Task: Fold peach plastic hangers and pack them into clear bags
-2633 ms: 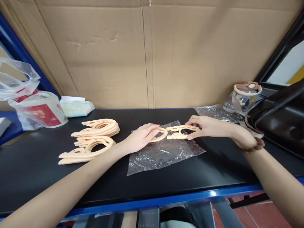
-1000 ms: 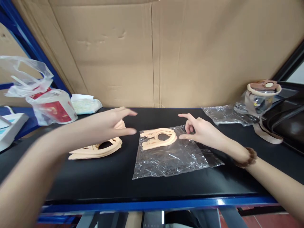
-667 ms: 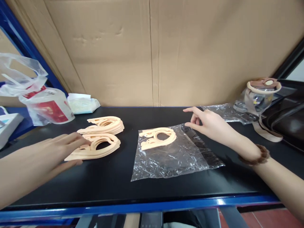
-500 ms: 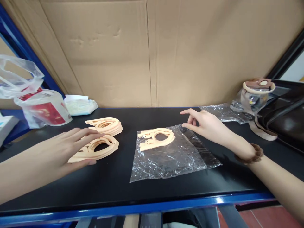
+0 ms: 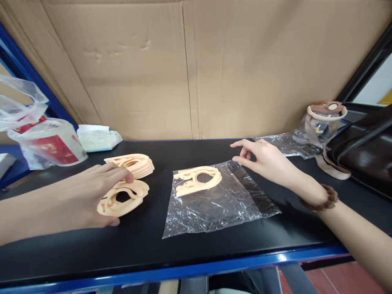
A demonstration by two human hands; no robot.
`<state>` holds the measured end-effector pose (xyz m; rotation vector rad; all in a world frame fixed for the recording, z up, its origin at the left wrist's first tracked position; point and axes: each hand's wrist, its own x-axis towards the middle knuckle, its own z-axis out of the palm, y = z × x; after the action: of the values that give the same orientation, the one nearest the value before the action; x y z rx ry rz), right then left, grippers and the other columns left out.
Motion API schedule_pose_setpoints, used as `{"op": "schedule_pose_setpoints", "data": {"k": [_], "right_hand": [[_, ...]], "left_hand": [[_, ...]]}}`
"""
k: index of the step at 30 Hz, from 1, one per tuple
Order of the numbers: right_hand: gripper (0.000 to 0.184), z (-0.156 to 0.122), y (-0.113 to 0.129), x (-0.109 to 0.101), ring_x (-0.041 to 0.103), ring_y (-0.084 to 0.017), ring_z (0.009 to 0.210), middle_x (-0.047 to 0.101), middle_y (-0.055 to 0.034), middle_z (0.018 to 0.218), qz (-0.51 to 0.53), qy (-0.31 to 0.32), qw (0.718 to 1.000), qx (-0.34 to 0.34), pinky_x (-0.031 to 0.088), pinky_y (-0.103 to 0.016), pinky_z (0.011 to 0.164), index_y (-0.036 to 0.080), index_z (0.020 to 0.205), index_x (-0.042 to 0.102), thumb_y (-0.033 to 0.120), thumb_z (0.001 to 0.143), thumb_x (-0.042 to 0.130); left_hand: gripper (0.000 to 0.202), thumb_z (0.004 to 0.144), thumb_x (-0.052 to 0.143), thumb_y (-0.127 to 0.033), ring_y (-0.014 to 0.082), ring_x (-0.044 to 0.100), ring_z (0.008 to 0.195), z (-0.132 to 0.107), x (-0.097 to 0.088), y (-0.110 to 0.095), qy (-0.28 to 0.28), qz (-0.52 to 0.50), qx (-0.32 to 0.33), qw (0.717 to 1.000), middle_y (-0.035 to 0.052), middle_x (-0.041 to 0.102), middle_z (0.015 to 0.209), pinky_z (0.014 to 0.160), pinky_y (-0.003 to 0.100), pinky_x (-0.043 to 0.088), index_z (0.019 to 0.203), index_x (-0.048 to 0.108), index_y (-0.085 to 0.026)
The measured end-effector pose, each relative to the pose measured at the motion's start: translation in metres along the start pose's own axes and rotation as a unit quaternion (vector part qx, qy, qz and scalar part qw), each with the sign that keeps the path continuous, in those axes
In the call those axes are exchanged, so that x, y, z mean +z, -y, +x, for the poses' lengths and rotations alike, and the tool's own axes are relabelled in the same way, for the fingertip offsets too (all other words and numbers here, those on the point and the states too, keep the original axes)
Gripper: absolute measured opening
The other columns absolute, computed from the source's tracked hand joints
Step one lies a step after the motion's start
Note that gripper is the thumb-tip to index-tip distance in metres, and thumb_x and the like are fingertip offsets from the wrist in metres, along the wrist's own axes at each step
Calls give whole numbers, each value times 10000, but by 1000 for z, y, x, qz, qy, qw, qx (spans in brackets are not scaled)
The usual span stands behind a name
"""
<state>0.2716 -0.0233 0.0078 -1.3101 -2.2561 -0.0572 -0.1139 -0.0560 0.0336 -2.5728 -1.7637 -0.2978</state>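
Note:
My left hand [image 5: 82,196] is closed around a peach plastic folding hanger [image 5: 134,199], folded up, with the thumb at its near edge and the fingers over its far side. Just behind it lies a stack of similar folded hangers [image 5: 143,165]. Another folded hanger [image 5: 199,180] rests on or inside a clear plastic bag [image 5: 211,212] in the middle; I cannot tell which. My right hand [image 5: 263,159] hovers by the bag's far right corner. Its thumb and index finger are apart with nothing between them, and its other fingers are curled.
A tissue pack [image 5: 99,138] and a bagged white-and-red tub [image 5: 52,143] stand at the left. More clear plastic [image 5: 281,143], a strapped clear bottle [image 5: 324,122] and a dark bag [image 5: 367,147] are at the right. Cardboard [image 5: 137,73] backs the black table [image 5: 137,245].
My left hand has closed on the nearer folded hanger, which has turned and tilted in its grasp. My right hand stays in nearly the same place. The whole view has shifted slightly.

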Motion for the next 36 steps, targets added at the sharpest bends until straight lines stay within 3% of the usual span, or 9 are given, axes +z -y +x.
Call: {"op": "schedule_pose_setpoints", "data": {"k": [3, 7, 11, 15, 17, 20, 24, 30, 36], "right_hand": [[277, -1, 5, 1, 620, -195, 707, 660, 3, 735, 34, -28, 999, -6, 452, -387, 801, 228, 1124, 575, 380, 895, 545], [424, -10, 28, 2, 624, -195, 862, 661, -40, 1004, 205, -29, 978, -27, 498, -364, 820, 251, 1247, 485, 435, 876, 574], [779, -18, 43, 0, 527, -245, 1170, 472, -77, 1381, 226, -13, 968, -110, 446, -405, 994, 282, 1401, 338, 472, 748, 718], [666, -15, 32, -7, 527, -248, 1200, 547, -60, 1327, 212, -12, 972, -100, 426, -410, 1034, 258, 1324, 471, 435, 740, 738], [626, -11, 23, -10, 581, -245, 1136, 599, -57, 1268, 247, 22, 966, -76, 459, -418, 1005, 254, 1286, 514, 425, 731, 748], [638, -8, 12, -16, 617, -262, 1082, 646, -70, 1197, 278, 61, 957, -51, 488, -462, 968, 249, 1269, 532, 437, 705, 761], [637, -12, -2, -36, 619, -261, 1078, 665, -74, 1154, 242, 35, 970, -5, 486, -448, 977, 241, 1231, 554, 432, 669, 784], [584, -26, -39, -72, 621, -264, 1063, 648, -107, 1183, 175, 58, 976, 119, 514, -373, 912, 242, 1159, 577, 426, 650, 794], [512, -29, -41, -67, 625, -239, 1025, 658, -49, 1144, 139, 205, 963, 103, 544, -331, 839, 272, 1125, 601, 444, 673, 768]], "left_hand": [[438, 623, 677, -446, 292, 547, 1002, -2, -7, -11, 33, 51, 65, 996, 51, 609, 1092, 844, 374, 438, 1004, 577, -254], [409, 765, 580, -413, 255, 541, 994, 10, -9, -62, -80, 45, 136, 986, 62, 543, 1149, 839, 343, 439, 1122, 484, -239], [477, 770, 608, -403, 283, 530, 1067, 42, 12, -117, -133, 17, 261, 956, 103, 555, 1175, 906, 391, 425, 1176, 485, -184], [485, 780, 644, -483, 249, 586, 1024, 70, 34, -140, -130, -131, 251, 950, 74, 614, 1120, 851, 371, 479, 1137, 467, -205], [563, 742, 692, -490, 237, 618, 982, 76, 41, -143, -101, -216, 225, 945, 57, 626, 1125, 812, 368, 504, 1168, 433, -227], [770, 687, 732, -538, 268, 573, 1117, 78, 47, -138, -55, -287, 220, 931, 85, 549, 1291, 908, 410, 484, 1296, 357, -253], [691, 854, 515, -575, 264, 379, 1331, 76, 48, -111, 24, -291, 162, 943, 86, 338, 1495, 1040, 418, 388, 1417, 259, -267], [652, 774, 622, -544, 264, 494, 1236, 70, 37, -68, 196, -212, 101, 952, 44, 498, 1389, 998, 370, 415, 1341, 419, -295], [578, 732, 649, -524, 245, 583, 1106, 69, 36, -70, 183, -175, 113, 961, 16, 601, 1248, 874, 309, 473, 1250, 511, -308]]}}
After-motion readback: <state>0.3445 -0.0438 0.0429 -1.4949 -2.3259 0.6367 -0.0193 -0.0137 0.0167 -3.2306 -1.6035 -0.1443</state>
